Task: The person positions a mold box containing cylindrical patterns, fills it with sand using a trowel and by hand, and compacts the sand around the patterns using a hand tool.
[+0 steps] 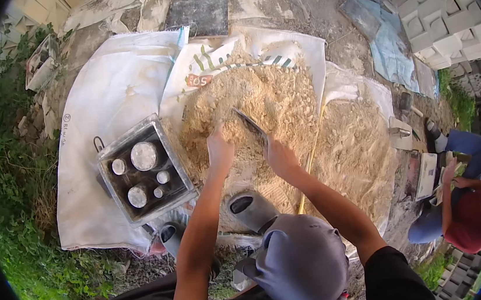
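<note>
sacks (107,99) spread on dirt (346,39) | sandy heap (291,101) atop | white blocks (442,8) stacked beyond

Before you, the heap (282,96) is dry, matt and crumbly, powdery in parts and lumpy in others. Your blade (251,124) looks like thin, dull metal. The white sack (105,114) is woven plastic, creased and mostly matt. You see a dusty grey box (191,191), rough at the rim, its material unclear; its round pegs (144,156) have mottled, chalky tops. The cap (305,260) is smooth, matt cloth, the blue sheet (388,46) wrinkled and dusty, the pale blocks (442,6) matt.
</note>
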`<state>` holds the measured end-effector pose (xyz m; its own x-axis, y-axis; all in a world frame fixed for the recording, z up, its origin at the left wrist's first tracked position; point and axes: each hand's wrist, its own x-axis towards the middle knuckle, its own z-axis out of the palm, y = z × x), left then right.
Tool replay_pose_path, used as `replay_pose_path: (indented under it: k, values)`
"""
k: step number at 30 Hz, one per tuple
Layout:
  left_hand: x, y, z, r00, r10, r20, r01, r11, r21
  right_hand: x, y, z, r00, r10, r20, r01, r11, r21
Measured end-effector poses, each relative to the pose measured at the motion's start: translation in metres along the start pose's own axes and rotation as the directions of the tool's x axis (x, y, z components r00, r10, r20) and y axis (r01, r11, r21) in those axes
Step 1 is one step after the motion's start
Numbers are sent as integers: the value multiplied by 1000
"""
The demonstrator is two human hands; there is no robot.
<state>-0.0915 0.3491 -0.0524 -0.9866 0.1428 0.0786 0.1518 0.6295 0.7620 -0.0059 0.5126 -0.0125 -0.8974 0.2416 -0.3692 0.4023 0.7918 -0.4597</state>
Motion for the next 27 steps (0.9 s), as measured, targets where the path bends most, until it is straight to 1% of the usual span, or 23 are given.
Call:
replay_pose_path:
  k: [1,3,5,7,8,9,10,11,12,13,14,15,16,17,18,19,21,22,24,25,27]
  values:
    - [-1,2,-3,1000,15,-7,-15,1000,-2,0,2,2,1000,-11,25,12,999,-36]
    - [1,1,-11,997,14,81,-10,999,-41,6,-3,-7,999,-29,41,31,997,-68]
    - [2,-7,-12,997,26,73,-23,998,-50,-6,-21,-33,999,33,33,-36,995,95]
    - [-1,-7,-16,997,35,74,-30,997,-66,1,-7,-17,997,37,72,-42,997,69]
    - [-1,-3,-20,993,-28,112,32,999,-30,3,3,-11,994,43,105,-47,998,42]
    - [3,1,-21,986,-83,143,82,997,7,4,6,-14,994,41,97,-45,998,39]
    - [4,0,-20,987,-75,143,74,997,6,4,6,-16,993,47,113,-47,999,-1]
    - [4,-2,-18,994,-35,106,38,999,-18,6,7,-16,990,52,128,-48,998,-39]
    - [2,-5,-16,998,-6,65,8,999,-42,4,5,-24,990,50,128,-45,998,-39]
    - [1,-6,-18,998,-11,67,14,999,-42,-2,3,-37,995,58,77,-61,998,33]
    - [2,-8,-19,997,17,70,-16,1000,-22,-5,2,-44,997,72,24,-74,992,106]
    - [3,-8,-19,996,48,73,-48,999,-4,-2,7,-40,997,76,24,-78,992,104]
    - [0,-9,-17,996,45,78,-44,999,-10,1,16,-30,992,109,64,-111,993,31]
    - [0,-8,-14,998,29,49,-31,999,35,4,26,-21,985,147,95,-144,989,-38]
    - [4,-3,-13,1000,21,17,-23,996,82,5,25,-23,985,137,105,-132,990,-52]
    - [7,2,-12,999,30,18,-31,996,82,6,26,-28,986,138,98,-134,990,-47]
    - [3,10,-12,1000,22,21,-24,994,103,5,24,-40,995,73,72,-77,995,60]
    - [5,14,-13,1000,12,15,-13,994,110,2,19,-44,995,64,82,-69,996,60]
    - [19,18,-11,993,-17,-120,29,995,96,0,12,-47,994,-3,-113,24,981,192]
    - [27,12,-10,993,-30,-115,41,994,100,0,14,-41,995,0,-99,19,981,192]
    - [51,4,-5,991,43,-130,-20,985,173,8,17,-35,939,-128,-320,198,960,197]
